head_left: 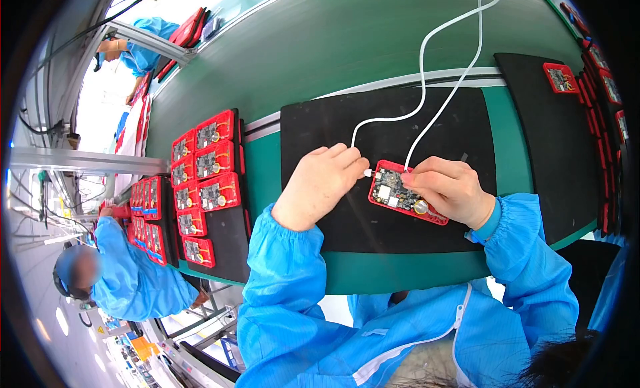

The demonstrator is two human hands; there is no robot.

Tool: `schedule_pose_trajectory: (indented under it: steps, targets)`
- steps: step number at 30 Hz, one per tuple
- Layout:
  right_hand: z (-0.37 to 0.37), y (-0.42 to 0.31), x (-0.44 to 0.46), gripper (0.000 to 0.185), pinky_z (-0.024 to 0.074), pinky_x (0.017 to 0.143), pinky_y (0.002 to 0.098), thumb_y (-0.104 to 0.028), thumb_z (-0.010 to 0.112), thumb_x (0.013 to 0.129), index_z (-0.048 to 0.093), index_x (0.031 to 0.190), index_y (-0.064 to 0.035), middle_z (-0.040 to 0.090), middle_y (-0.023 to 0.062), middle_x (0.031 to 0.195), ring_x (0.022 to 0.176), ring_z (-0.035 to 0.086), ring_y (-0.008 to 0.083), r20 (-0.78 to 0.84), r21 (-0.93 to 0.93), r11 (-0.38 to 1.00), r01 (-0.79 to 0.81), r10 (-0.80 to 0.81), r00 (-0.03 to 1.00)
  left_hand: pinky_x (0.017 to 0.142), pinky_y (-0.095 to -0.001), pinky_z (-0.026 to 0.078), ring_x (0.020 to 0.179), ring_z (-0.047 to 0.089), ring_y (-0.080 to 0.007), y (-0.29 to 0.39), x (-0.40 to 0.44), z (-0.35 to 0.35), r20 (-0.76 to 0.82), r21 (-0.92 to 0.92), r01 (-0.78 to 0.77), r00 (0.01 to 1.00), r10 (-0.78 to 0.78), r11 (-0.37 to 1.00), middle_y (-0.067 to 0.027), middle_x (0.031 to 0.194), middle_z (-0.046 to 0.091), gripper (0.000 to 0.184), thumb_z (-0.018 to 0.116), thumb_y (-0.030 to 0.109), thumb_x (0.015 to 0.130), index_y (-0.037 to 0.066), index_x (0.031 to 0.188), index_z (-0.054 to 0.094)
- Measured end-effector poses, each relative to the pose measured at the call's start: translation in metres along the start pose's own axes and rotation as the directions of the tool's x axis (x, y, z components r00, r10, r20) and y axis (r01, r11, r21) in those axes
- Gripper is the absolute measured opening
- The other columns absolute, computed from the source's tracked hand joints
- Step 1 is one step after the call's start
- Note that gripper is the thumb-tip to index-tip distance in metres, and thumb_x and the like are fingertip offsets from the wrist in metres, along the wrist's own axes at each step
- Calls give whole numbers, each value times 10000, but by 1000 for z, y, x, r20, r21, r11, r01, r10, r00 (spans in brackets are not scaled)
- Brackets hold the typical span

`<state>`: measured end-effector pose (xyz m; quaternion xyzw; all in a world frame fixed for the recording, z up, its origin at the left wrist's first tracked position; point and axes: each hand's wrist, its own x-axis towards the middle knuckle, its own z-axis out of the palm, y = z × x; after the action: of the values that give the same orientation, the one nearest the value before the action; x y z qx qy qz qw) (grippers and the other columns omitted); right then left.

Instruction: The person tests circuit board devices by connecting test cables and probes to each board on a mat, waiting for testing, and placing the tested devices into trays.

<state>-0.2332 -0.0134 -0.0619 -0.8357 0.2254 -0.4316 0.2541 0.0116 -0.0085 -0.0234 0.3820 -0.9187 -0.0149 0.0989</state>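
Note:
A red-cased circuit board (pixel 393 200) with a round coin-like part near its lower right lies slightly tilted on a black mat (pixel 320 131). My left hand (pixel 323 188) is closed at the board's left edge, its fingers on the white plug (pixel 368 173) of a cable. Over the board's upper right, my right hand (pixel 452 188) pinches with thumb and forefinger at the end of a second white cable (pixel 430 118); the fingertips hide most of that end. Both cables run up past the far edge of the mat.
On the left, several red-cased boards (pixel 215 160) lie in rows on black mats. More red cases (pixel 603 81) are stacked at the right, with one board (pixel 560 78) on a black mat. A co-worker in blue (pixel 137 275) sits at the left; another person's sleeve (pixel 150 45) shows at upper left.

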Motion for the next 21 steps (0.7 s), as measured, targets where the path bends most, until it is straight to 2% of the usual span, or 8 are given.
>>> schedule_pose_trajectory:
  steps: [3,8,10,11,12,14,16,21]
  targets:
    - [0,-1,0,116,551,585,317,-39,689,807,677,922,-27,630,95,825,683,643,233,-9,4,1000,-5,5,1000,679,-304,493,844,587,-174,21,-2,-9,105,253,-27,995,1,967,-12,896,576,283,658,94,690,56,970,642]
    - [0,0,0,111,547,581,319,-37,679,816,676,926,-22,629,99,824,681,644,241,-15,11,1000,-1,2,1000,685,-302,493,858,589,-165,20,-5,-3,62,239,-33,998,19,970,-12,941,592,375,641,63,671,64,1045,645]
    - [-1,0,0,107,547,582,319,-43,673,824,677,930,-21,630,99,826,677,645,240,-8,21,1000,-7,7,1000,673,-323,500,817,608,-201,15,-6,3,-101,68,36,994,-29,997,-35,924,613,383,635,28,692,80,1071,646]
    - [0,0,0,107,547,582,319,-43,673,824,677,930,-21,630,99,826,677,645,240,-9,23,1000,-4,4,1000,659,-333,500,754,615,-225,16,-7,5,-176,-96,178,965,-193,979,-60,883,618,368,623,1,780,77,1140,632]
    - [0,1,-1,108,547,582,321,-47,672,827,678,932,-23,631,99,827,676,646,238,-9,31,1000,-7,7,1000,659,-333,500,754,615,-225,20,-8,5,-175,-93,178,965,-193,980,-60,883,618,368,623,1,780,77,1140,632]
    - [0,0,-1,108,547,582,322,-51,671,830,679,935,-24,632,100,829,674,646,236,-17,38,999,-12,13,1000,649,-335,492,715,603,-220,30,-12,1,-22,-417,621,723,-691,664,-74,862,608,327,614,44,861,38,1188,604]
    - [0,0,-1,110,546,581,325,-55,669,833,679,938,-26,633,101,831,670,646,235,-17,54,998,-23,24,1000,612,-317,464,650,536,-178,33,-15,5,6,-371,535,819,-574,759,-77,806,555,427,673,132,854,36,1256,565]
    - [0,0,-2,114,546,593,321,-54,669,832,675,942,-27,634,98,829,679,646,236,-13,51,999,-17,18,1000,568,-295,445,634,518,-159,49,-3,1,-23,-431,484,838,-545,762,-57,829,562,461,773,145,754,18,1167,612]
